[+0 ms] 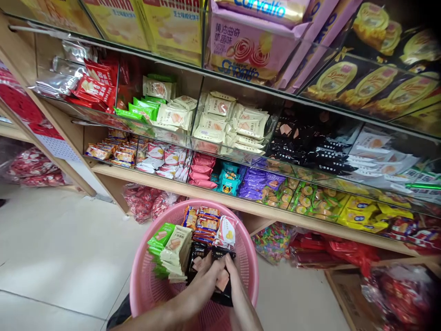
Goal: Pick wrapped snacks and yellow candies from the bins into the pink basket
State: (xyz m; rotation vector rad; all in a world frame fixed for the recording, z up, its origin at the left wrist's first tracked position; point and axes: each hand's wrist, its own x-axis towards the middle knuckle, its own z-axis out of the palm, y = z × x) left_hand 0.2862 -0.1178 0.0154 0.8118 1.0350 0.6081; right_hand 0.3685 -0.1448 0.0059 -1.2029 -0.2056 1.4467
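A pink plastic basket [138, 257] stands on the floor below the shelves. Black snack packets [220, 292] lie in its near part, and my two hands press around them. My left hand [203, 280] comes in from the left, its fingers on top of the packets. On their right side, my right hand [237, 280] grips the edge. Left of the black packets are cream packets [176, 243] and green packets [161, 236] in stacks. Behind them sit orange biscuit packets [207, 224] and white-pink packets [226, 231]. My palms hide part of the black packets.
Glass-fronted shelves hold sorted snacks, including black packets [310, 142], cream packets [250, 124] and purple packets [257, 184]. The lower shelf edge [220, 197] overhangs the basket's far rim. Bags of red goods [144, 202] and a cardboard box [344, 294] are at floor level.
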